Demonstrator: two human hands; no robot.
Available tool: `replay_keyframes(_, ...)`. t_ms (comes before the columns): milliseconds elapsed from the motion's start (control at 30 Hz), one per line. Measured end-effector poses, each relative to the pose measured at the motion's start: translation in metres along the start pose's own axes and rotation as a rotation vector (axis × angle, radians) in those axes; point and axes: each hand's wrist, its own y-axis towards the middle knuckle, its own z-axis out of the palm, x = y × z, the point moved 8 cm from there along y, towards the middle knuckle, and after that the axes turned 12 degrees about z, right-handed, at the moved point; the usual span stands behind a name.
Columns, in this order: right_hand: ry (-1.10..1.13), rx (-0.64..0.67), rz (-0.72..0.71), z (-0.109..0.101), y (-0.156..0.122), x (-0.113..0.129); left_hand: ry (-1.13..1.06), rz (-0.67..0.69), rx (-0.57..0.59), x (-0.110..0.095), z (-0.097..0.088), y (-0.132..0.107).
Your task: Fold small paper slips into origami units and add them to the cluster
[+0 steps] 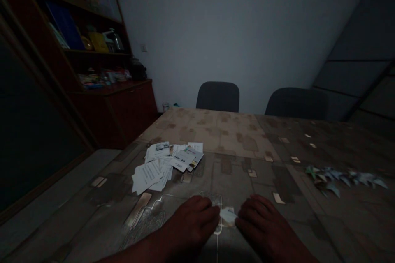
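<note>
A small piece of white, seemingly folded paper (228,215) lies at the near middle of the table, between my two hands. My left hand (197,220) has its fingers curled together at the paper's left edge. From the right, my right hand (258,220) closes its bent fingers on the opposite edge. The thumbs and the paper's ends are mostly hidden by the fingers in the dim light. Beyond my left hand, loose printed white sheets (150,176) lie in an overlapping heap.
A row of small folded paper pieces (347,178) lies on the right of the patterned tablecloth (234,131). Two dark chairs (217,96) stand behind the far edge. At the left rises a wooden cabinet (132,107) with filled shelves.
</note>
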Motion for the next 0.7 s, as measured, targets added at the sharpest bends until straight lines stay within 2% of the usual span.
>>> replay_keyframes(133,0.021,0.036,-0.017,0.002,0.001,0.0,-0.052,-0.07,0.071,0.005,0.006,0.001)
replay_keyframes(300,-0.021,0.073,-0.011,0.011,0.001,-0.002,-0.03,-0.011,0.139,0.001,0.007,0.005)
replay_keyframes(500,-0.066,0.069,0.011,0.023,-0.002,-0.003,0.032,-0.031,0.114,0.001,0.008,0.011)
replay_keyframes(600,-0.065,0.037,0.004,0.024,-0.004,-0.004,0.041,-0.03,0.105,0.002,0.008,0.012)
replay_keyframes(700,-0.038,0.058,0.006,0.021,-0.005,-0.007,0.015,-0.04,0.103,0.005,0.006,0.011)
